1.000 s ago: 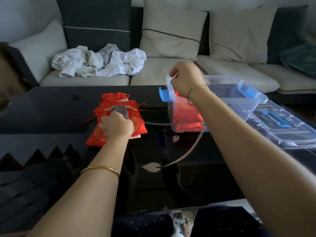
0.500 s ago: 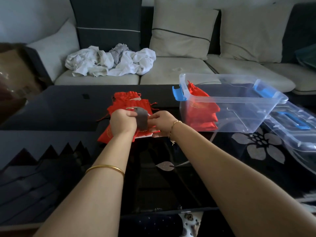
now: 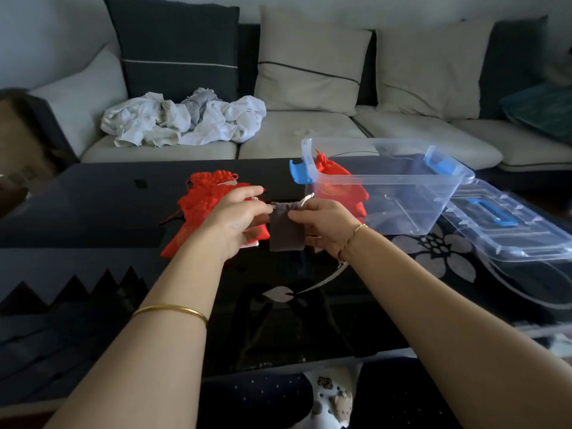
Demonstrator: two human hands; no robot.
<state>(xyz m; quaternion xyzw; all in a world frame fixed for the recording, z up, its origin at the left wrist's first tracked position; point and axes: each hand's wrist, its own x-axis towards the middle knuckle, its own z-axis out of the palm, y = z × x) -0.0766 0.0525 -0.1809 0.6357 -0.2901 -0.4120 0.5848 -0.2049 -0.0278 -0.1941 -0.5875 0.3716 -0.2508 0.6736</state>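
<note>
Leaving the clear storage box (image 3: 418,209) in the right of the frame, the right hand (image 3: 325,224) had joined the left hand (image 3: 235,218) on the grey drawstring pouch (image 3: 286,230) at centre, each pinching its corded mouth, probably cinching it shut before boxing.

both hands, left hand (image 3: 235,216) and right hand (image 3: 325,224), pinch a grey pouch (image 3: 286,227) above the table (image 3: 93,205).

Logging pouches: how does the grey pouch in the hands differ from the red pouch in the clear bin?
The grey pouch is plain; the red pouch bears gold print. The grey pouch is held by the left hand and right hand; the red pouch sits inside the clear bin. Both have drawstrings.
</note>
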